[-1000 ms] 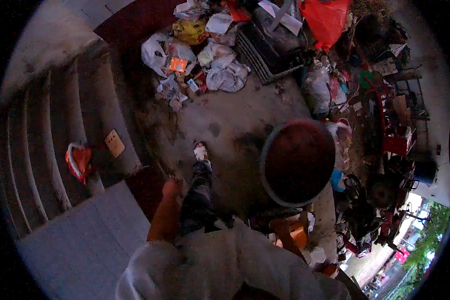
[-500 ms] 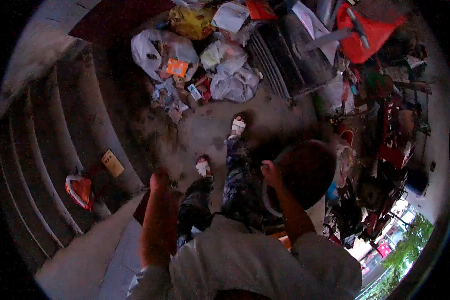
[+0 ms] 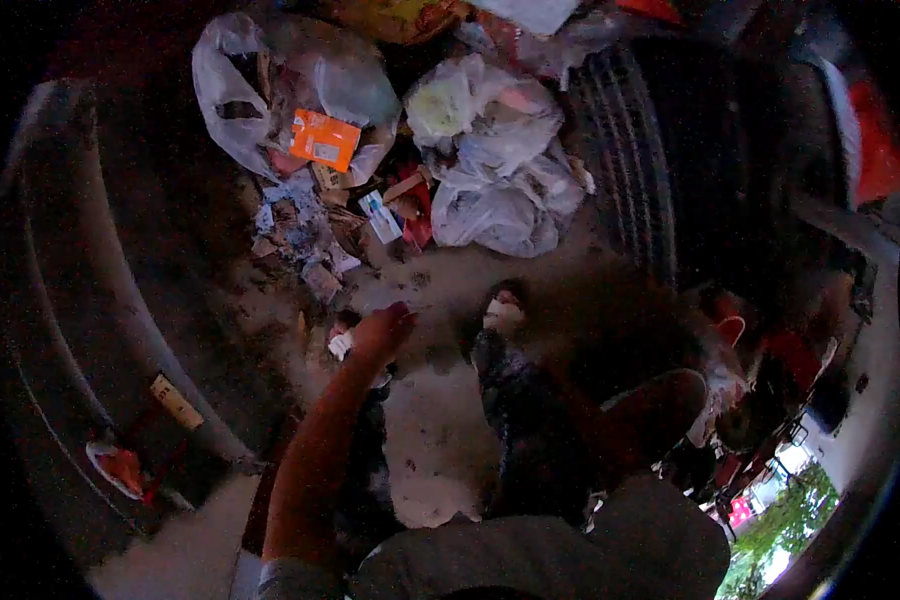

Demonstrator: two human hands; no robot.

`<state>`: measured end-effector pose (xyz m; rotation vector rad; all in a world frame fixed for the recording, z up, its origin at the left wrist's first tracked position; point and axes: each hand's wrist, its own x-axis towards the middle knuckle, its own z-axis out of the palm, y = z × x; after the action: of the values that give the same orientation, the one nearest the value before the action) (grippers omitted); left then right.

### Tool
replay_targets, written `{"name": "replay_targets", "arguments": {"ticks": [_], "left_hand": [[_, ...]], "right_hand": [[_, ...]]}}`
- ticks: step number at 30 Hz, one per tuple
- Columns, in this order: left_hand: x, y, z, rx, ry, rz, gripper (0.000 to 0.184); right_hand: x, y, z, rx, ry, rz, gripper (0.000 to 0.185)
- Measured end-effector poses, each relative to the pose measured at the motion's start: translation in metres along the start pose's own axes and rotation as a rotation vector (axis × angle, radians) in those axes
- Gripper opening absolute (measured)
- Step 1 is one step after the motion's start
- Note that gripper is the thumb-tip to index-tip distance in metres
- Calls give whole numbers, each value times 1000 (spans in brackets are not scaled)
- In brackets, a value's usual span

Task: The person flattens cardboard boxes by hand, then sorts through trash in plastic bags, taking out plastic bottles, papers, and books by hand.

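Observation:
My left hand [image 3: 386, 328] reaches forward over my left foot, low above the dirty floor. Its fingers are dark and blurred, and whether they hold anything is not clear. My right hand cannot be made out; that arm fades into shadow at the right. Beyond my left hand lie torn paper scraps [image 3: 298, 225], a blue-and-white packet [image 3: 380, 217] and an orange box [image 3: 324, 139]. The box rests against a translucent plastic bag [image 3: 232, 95]. Knotted white plastic bags [image 3: 500, 195] sit ahead of my feet.
A black plastic crate [image 3: 625, 160] stands at the right, with a red bag [image 3: 875, 145] beyond it. Concrete steps [image 3: 120, 270] run down the left, holding a tan card [image 3: 177, 401] and a red-and-white item [image 3: 118, 468]. A round container's rim [image 3: 675, 374] shows at lower right.
The view has moved closer to the bags and scraps. My left hand has reached forward and inward. My right hand, visible half a second ago near the round container, has dropped out of sight.

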<state>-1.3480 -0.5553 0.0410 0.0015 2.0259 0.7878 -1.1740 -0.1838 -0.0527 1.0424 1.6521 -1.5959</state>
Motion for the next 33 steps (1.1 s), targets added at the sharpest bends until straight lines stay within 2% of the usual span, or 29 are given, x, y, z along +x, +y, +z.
{"name": "replay_targets", "arguments": {"ticks": [3, 6, 8, 10, 12, 15, 17, 19, 21, 24, 25, 27, 29, 30, 31, 33], "left_hand": [[81, -21, 27, 106, 8, 150, 21], [127, 15, 8, 206, -29, 176, 23], [183, 1, 31, 211, 348, 516, 26], [217, 23, 24, 84, 469, 541, 34], [238, 55, 6, 129, 601, 648, 42], [269, 84, -7, 147, 693, 504, 49], [316, 72, 1, 235, 720, 447, 46], [340, 66, 0, 73, 673, 472, 42], [351, 51, -11, -336, 547, 558, 38], [264, 81, -64, -1052, 271, 417, 30], [254, 77, -79, -867, 326, 449, 30], [250, 63, -86, -946, 345, 693, 28], [228, 66, -101, -1268, 132, 533, 27], [203, 75, -108, -1004, 204, 552, 23], [193, 75, -106, -1048, 171, 489, 23], [176, 75, -102, -1135, 109, 356, 21]], "right_hand": [[49, 0, -2, -56, 26, -27, 38], [89, -4, -6, -104, 35, -62, 38], [111, -8, -9, -144, 35, -88, 39], [128, -17, -13, -191, 30, -113, 39], [141, -27, -16, -243, 19, -140, 39], [156, -47, -18, -344, -6, -190, 39], [164, -65, -20, -426, -30, -231, 39], [172, -87, -22, -521, -66, -285, 39], [179, -112, -23, -619, -116, -357, 40], [189, -148, -18, -728, -211, -501, 40], [194, -164, -11, -707, -235, -545, 40], [204, -208, 15, -569, -249, -606, 40], [203, -267, 61, -404, -177, -641, 63], [199, -288, 83, -587, -18, -760, 66], [196, -302, 101, -766, 148, -874, 68], [191, -305, 127, -774, 231, -890, 69]]}}
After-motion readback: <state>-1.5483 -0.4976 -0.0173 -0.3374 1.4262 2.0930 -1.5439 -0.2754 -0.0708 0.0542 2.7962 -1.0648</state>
